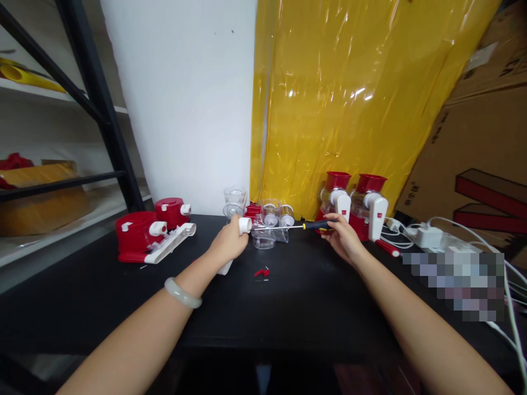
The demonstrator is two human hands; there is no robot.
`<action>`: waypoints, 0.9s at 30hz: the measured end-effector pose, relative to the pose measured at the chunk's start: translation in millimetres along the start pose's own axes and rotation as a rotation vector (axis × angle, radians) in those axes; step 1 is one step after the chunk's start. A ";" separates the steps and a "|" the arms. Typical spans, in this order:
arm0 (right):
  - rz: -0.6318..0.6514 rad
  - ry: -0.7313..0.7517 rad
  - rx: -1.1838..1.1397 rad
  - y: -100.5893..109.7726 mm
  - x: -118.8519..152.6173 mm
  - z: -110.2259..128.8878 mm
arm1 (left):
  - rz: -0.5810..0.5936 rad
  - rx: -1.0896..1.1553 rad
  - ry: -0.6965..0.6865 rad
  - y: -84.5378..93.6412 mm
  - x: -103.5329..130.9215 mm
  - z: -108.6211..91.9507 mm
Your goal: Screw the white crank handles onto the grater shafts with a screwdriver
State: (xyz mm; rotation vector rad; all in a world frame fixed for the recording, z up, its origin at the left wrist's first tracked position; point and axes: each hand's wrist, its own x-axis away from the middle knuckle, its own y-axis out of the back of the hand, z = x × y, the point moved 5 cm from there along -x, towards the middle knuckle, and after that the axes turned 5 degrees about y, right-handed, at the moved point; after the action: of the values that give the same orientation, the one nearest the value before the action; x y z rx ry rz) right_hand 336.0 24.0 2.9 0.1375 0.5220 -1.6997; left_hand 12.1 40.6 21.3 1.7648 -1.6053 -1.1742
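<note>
My left hand (pixel 228 241) is closed around a white plastic crank arm (pixel 245 225); its round end sticks out to the right and its lower part shows below the hand. In my right hand (pixel 345 240) is a screwdriver (pixel 320 225) with a black and yellow handle. Its long shaft points left at the round white end; whether the tip touches cannot be made out. Behind the shaft stands a clear plastic grater body (pixel 263 240). On the table in front lie a small red plastic piece (pixel 262 272) and small metal pins (pixel 265 280).
Red bases (pixel 138 233) and a white crank arm (pixel 175 241) lie at left on the black table (pixel 304 312). Clear cups (pixel 235 197) and a metal drum (pixel 287 214) stand behind. Two assembled red-and-white graters (pixel 373 206), white cables (pixel 397 236) and a cardboard box (pixel 473 159) are at right.
</note>
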 end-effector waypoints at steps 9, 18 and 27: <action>0.011 -0.052 0.023 -5.1 -0.5 1.7 | 0.014 0.005 0.018 2.2 1.0 -1.5; 0.063 -0.001 -0.076 -6.2 4.3 7.9 | 0.004 -0.002 0.020 1.1 -1.8 1.1; 0.044 0.020 0.230 0.2 -3.6 -4.4 | -0.002 -0.025 0.029 3.9 -1.3 0.3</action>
State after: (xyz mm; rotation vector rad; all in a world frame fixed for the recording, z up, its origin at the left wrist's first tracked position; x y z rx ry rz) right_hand 336.1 29.0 0.3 0.3297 0.3350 -1.7131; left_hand 9.7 41.1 24.6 1.7606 -1.5660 -1.1592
